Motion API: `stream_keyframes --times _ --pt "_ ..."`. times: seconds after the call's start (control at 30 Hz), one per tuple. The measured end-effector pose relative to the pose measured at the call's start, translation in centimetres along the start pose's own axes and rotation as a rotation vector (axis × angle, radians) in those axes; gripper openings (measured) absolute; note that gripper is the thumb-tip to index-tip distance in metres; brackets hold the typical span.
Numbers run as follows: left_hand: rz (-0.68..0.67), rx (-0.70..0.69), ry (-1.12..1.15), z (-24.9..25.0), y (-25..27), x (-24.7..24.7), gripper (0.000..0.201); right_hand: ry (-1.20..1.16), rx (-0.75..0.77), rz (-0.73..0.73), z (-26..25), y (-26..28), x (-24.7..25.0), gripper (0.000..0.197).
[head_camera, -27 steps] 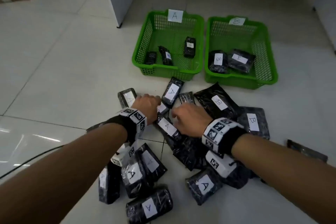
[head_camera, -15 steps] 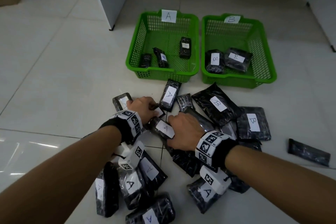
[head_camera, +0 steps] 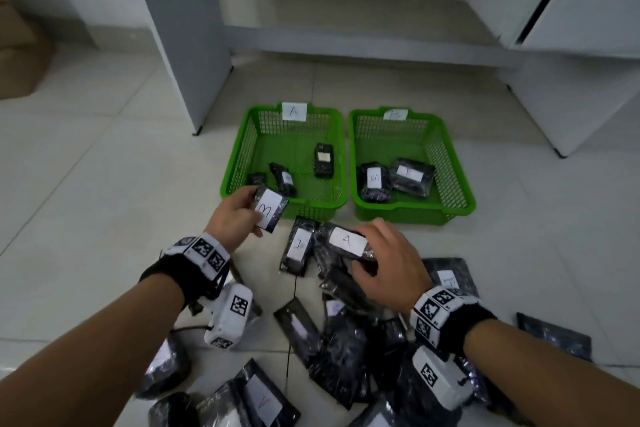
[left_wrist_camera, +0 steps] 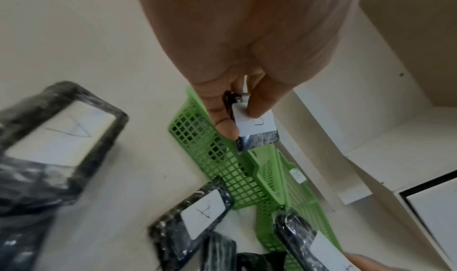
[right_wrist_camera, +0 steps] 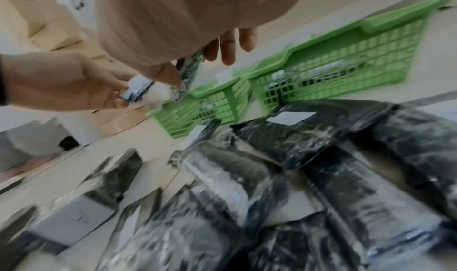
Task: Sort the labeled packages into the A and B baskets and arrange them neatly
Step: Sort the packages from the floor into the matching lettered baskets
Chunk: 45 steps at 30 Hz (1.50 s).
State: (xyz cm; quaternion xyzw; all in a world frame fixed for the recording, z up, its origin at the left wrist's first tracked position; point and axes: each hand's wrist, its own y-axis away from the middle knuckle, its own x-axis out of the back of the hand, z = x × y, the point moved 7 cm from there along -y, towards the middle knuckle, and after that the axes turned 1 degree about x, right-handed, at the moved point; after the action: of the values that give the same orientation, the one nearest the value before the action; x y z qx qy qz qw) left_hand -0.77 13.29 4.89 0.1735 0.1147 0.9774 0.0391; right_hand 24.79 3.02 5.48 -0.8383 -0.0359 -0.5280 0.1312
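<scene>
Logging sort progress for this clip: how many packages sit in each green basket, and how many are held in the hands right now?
Packages in A basket: 3
Packages in B basket: 2
B-labeled package held in left hand: 1
A-labeled package held in right hand: 1
Total: 7

Basket A (head_camera: 242, 156) is positioned left of basket B (head_camera: 460, 170), side by side on the floor (head_camera: 104, 201). Three packages (head_camera: 323, 160) are contained in basket A, two packages (head_camera: 412, 176) in basket B. The unsorted pile (head_camera: 346, 340) is located in front of both baskets. A cabinet (head_camera: 180, 28) is situated behind them.
</scene>
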Motion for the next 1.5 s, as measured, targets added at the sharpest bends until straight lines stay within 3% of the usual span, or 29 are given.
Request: stream_keyframes --times 0.17,0.33,0.47,0.63,0.73,0.83,0.9,1.0,1.1,1.23,1.4,1.5 --pt "0.091 -0.089 0.107 1.6 -1.3 -0.9 0.037 -0.009 -0.111 0.160 3.9 -3.3 1.5 0.051" --pt "0.221 -0.170 0.116 2.5 -2.3 0.0 0.030 -0.072 -0.149 0.252 2.8 -9.7 1.5 0.038" --pt "0.297 -0.211 0.120 2.8 -3.5 1.0 0.031 -0.040 -0.192 0.118 1.3 -14.5 -1.6 0.036" --pt "0.307 -0.216 0.145 3.2 -5.2 0.5 0.035 0.158 -0.198 -0.243 0.7 -17.2 -6.7 0.024" --pt "0.299 -0.240 0.160 4.3 -5.8 -0.7 0.036 0.201 -0.156 -0.320 1.5 -17.0 -7.7 0.039" --pt "0.286 -0.297 0.107 6.1 -6.4 -2.5 0.034 0.061 -0.038 -0.202 2.3 -16.4 -6.9 0.034" --pt "0.272 -0.346 0.061 7.1 -6.9 -4.2 0.031 -0.005 0.018 0.012 3.6 -15.2 -4.6 0.024" --pt "0.222 -0.402 -0.003 8.4 -7.5 -8.2 0.029 0.023 -0.046 0.279 7.8 -12.6 -0.6 0.018" --pt "0.111 -0.419 -0.114 9.1 -7.6 -13.3 0.029 0.087 -0.159 0.333 12.8 -9.3 1.8 0.019" --pt "-0.025 -0.450 -0.280 9.0 -6.9 -19.2 0.035 0.096 -0.211 0.268 17.4 -4.7 2.0 0.039" --pt "-0.018 -0.479 -0.793 7.8 -5.8 -23.0 0.041 0.135 -0.179 0.146 18.3 -3.5 0.9 0.041" --pt "-0.099 -0.428 -1.032 5.6 -5.2 -23.6 0.054 0.171 -0.193 0.110 17.8 -3.5 0.7 0.045"
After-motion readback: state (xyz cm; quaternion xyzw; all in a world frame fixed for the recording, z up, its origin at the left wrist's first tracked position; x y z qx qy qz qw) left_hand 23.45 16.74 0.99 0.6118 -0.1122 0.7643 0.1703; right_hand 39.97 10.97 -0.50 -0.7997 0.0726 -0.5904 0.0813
